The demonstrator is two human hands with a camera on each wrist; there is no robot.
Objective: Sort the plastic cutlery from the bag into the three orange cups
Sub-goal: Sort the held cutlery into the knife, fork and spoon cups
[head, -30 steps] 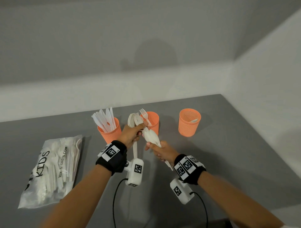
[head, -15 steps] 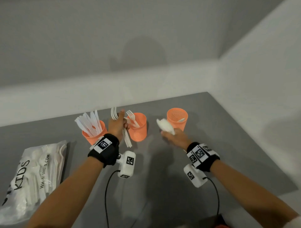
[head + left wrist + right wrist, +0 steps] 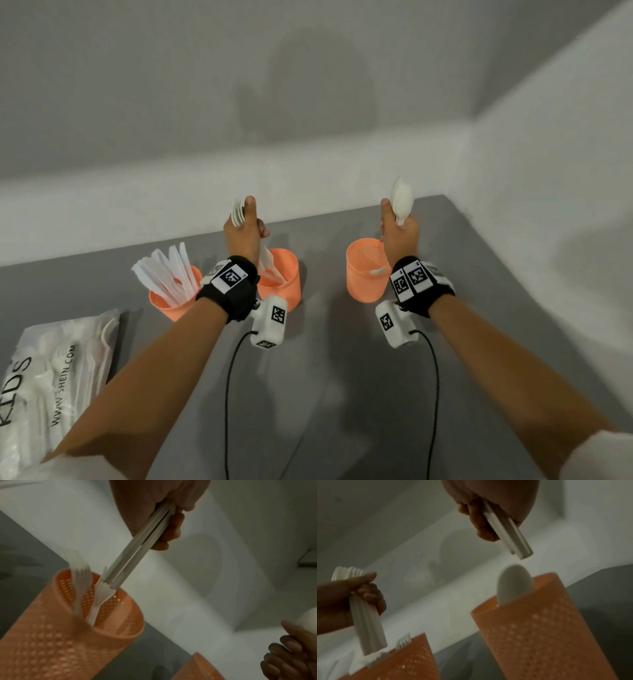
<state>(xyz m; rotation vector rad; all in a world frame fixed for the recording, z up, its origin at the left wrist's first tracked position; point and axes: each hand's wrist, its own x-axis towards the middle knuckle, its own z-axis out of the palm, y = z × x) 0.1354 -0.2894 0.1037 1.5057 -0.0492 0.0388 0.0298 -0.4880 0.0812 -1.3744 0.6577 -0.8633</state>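
Sorting is getting about halfway: left hand (image 3: 244, 230) is gripping forks (image 3: 137, 547) just above the middle cup (image 3: 284, 274), right hand (image 3: 399, 229) is clutching spoons (image 3: 402, 198) over the right cup (image 3: 363, 274), knives (image 3: 164, 270) are sitting sorted, and the bag (image 3: 51, 377) is looking pretty full.

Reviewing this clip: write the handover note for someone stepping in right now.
Left hand grips a bunch of forks, handles down, just above the middle cup, which already holds forks.
Right hand grips a few spoons over the right cup, which holds one spoon.
Left cup is full of knives.
Bag, at the table's left, still holds cutlery.
Done: knives and some forks sorted.
Left: drop both bunches, then empty the bag.
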